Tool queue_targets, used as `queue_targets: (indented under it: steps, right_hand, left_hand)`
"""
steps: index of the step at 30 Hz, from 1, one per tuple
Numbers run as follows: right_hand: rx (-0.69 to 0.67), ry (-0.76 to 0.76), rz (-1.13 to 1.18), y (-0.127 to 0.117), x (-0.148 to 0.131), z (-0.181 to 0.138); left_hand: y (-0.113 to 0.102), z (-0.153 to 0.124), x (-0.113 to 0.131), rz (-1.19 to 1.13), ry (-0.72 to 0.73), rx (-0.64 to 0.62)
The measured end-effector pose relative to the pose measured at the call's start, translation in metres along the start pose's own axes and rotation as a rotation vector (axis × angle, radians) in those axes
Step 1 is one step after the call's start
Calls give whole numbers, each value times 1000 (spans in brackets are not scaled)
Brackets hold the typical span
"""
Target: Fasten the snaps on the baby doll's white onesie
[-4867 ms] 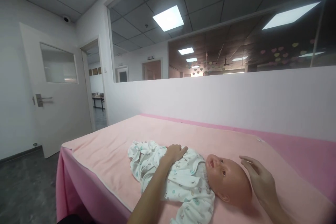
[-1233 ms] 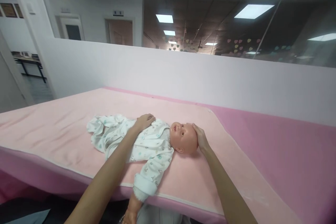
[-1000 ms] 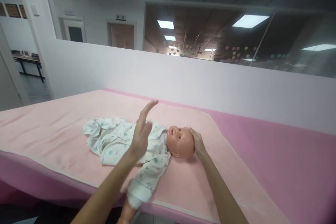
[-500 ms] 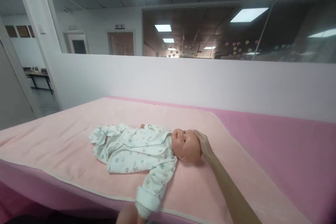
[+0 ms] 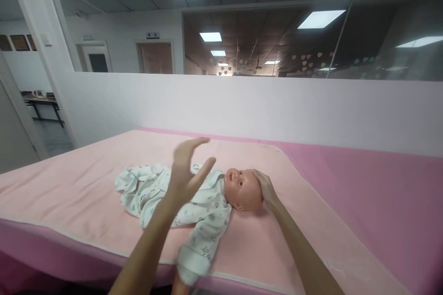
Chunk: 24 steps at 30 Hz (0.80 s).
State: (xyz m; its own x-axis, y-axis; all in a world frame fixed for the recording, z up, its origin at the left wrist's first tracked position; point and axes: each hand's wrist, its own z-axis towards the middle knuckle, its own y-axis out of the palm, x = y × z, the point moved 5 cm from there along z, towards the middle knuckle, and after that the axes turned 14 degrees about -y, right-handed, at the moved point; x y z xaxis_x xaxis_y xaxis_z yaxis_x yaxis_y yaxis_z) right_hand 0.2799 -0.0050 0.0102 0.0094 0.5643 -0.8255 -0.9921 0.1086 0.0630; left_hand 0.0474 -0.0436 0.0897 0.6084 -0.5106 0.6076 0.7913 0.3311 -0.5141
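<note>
A baby doll (image 5: 247, 190) lies on its back on a pale pink sheet, its head to the right. It wears a white printed baby outfit (image 5: 204, 212) with long sleeves; the near sleeve stretches over the front edge. My right hand (image 5: 266, 189) rests with its palm and fingers against the crown of the doll's head. Raised above the doll's chest is my left hand (image 5: 187, 168), thumb and fingers apart and curved, with nothing in it. It hides part of the outfit's upper front.
The pale pink sheet (image 5: 86, 179) covers most of a table, over a darker pink cover (image 5: 380, 184) that shows on the right. A low white wall (image 5: 242, 106) with glass above stands behind. At the far left, a doorway shows another table (image 5: 41, 101).
My left hand has come up from below into view above the doll's chest, fingers apart. My right hand stays on the doll's head. The view has shifted slightly.
</note>
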Motion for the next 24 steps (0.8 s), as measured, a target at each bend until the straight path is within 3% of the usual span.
queue_targets:
  steps: [3, 4, 8, 12, 14, 17, 19, 21, 24]
  right_hand:
    - [18, 13, 3, -1, 0, 0]
    - [18, 12, 3, -1, -1, 1]
    - [-8, -19, -20, 0, 1, 3]
    - [-18, -76, -124, -2, 0, 3]
    - [9, -170, -299, -5, -12, 2]
    - [51, -438, -715, 4, -47, -3]
    - [-91, -646, -960, 31, -68, -7]
    - [-397, -798, -1120, 71, -74, -11]
    - [-824, -875, -1281, 126, -63, -15]
  left_hand:
    - [15, 10, -25, 149, -36, -376]
    - [23, 11, -35, 193, -88, -435]
    - [49, 10, -63, 73, -212, -546]
    - [46, 6, -72, -100, -218, -703]
    - [41, 8, -77, -162, -235, -707]
    - [37, 12, -88, -276, -309, -522]
    - [38, 15, -98, -347, -374, -395]
    - [42, 16, -107, -393, -434, -343]
    - [45, 18, -113, -469, -480, -315]
